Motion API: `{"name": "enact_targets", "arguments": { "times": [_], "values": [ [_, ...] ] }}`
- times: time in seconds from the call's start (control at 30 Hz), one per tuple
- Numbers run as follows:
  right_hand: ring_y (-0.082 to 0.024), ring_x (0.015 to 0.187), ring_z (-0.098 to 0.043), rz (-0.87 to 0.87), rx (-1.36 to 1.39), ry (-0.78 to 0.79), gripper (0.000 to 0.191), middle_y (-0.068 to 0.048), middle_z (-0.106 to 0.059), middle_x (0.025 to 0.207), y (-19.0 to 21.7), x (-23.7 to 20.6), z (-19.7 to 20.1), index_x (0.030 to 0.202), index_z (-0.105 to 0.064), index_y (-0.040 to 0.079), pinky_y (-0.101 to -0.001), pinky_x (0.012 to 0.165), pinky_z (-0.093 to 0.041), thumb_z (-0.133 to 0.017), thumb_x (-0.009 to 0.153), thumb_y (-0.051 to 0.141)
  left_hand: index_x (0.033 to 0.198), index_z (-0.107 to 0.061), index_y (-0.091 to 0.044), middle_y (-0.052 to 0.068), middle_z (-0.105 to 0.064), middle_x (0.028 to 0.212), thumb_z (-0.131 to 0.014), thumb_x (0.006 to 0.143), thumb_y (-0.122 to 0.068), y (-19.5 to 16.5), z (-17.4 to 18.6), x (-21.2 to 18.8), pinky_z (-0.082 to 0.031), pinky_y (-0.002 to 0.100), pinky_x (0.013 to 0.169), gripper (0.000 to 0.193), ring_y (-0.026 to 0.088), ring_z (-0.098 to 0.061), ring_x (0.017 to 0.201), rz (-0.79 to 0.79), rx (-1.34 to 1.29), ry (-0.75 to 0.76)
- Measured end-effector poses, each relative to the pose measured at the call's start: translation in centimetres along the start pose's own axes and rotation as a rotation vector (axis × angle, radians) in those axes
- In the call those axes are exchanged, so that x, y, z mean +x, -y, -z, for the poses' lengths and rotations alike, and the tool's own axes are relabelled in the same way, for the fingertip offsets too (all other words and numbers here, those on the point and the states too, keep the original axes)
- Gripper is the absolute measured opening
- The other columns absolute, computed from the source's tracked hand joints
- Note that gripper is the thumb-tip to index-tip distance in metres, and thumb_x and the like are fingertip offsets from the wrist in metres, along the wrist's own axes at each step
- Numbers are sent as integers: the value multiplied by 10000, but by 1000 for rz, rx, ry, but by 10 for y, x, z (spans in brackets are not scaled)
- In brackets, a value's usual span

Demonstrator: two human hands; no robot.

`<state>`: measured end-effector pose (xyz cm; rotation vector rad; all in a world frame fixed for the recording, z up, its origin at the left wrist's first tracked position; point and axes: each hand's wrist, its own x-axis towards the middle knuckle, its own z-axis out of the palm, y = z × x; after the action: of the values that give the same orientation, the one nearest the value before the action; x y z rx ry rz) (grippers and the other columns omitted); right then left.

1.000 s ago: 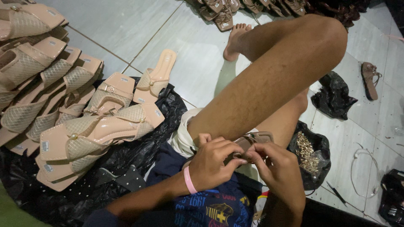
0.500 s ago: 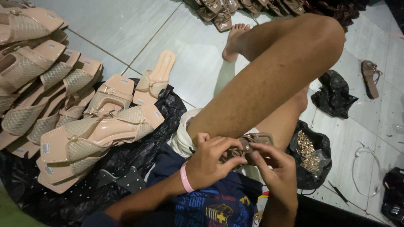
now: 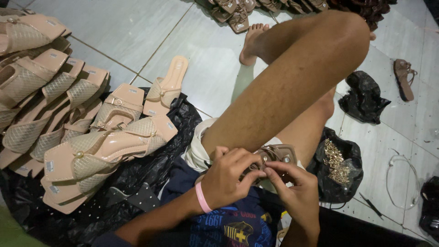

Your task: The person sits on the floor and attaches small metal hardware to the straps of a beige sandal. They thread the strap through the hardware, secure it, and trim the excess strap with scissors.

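**Inspector:** What lay at the far left?

**Assistant:** A stack of beige mesh-strap sandals [image 3: 68,119], overlapping one another, the nearer ones resting on a black plastic sheet [image 3: 137,174] spread over the tiled floor [image 3: 114,27]. A single beige sandal [image 3: 167,87] lay just beside the pile, partly on the tile.

**Inspector:** And the hands?

**Assistant:** The left hand [image 3: 228,176], with a pink wristband [image 3: 201,197] on the wrist, was closed around a tan sandal [image 3: 276,155] held at the person's lap, below the raised knee [image 3: 338,36]. Its thumb pressed on the strap. The right hand [image 3: 297,187] met it from the other side, fingertips pinched together on the same strap, beside a small pearl-like stud [image 3: 264,158]. Whether anything small sat between those fingertips I could not tell.

**Inspector:** To the right of that?

**Assistant:** A black bag [image 3: 340,169] lay open, touching the leg, holding gold-coloured metal trims [image 3: 335,160]. Farther out, another crumpled black bag [image 3: 366,98], and a brown sandal [image 3: 404,77] well apart on the tile. A thin white loop of cord [image 3: 402,180] lay near the right edge.
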<state>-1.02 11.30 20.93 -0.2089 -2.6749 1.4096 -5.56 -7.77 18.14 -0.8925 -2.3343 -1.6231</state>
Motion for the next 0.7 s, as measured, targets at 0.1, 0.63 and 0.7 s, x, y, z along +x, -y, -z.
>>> {"name": "enact_targets", "arguments": {
  "times": [0.1,0.63,0.7],
  "values": [
    [-83,647,-657,-8,-55,11,197,-67,-804,854,17,-5,4,1020,-801,17,-227,574,-507,-784,834,82,1058,-674,-119,21,-714,998,-737,929,-238,-9,13,-1,-359,383,869,187,212,-663,941,6,-1,12],
    [-128,834,-736,-29,231,89,213,-100,-783,942,37,-4,4,1133,-757,-35,-255,730,-603,-678,946,31,1192,-642,-95,0,-746,1101,-823,877,-318,-22,33,-6,-367,344,921,426,131,-688,920,34,-71,-37],
    [-123,813,-719,0,228,84,233,-102,-783,940,10,-4,4,1165,-742,-42,-248,721,-590,-667,955,28,1181,-650,-99,-2,-751,1072,-831,864,-324,-12,21,-12,-372,340,919,428,139,-691,903,59,-86,-39]
  ]
}}
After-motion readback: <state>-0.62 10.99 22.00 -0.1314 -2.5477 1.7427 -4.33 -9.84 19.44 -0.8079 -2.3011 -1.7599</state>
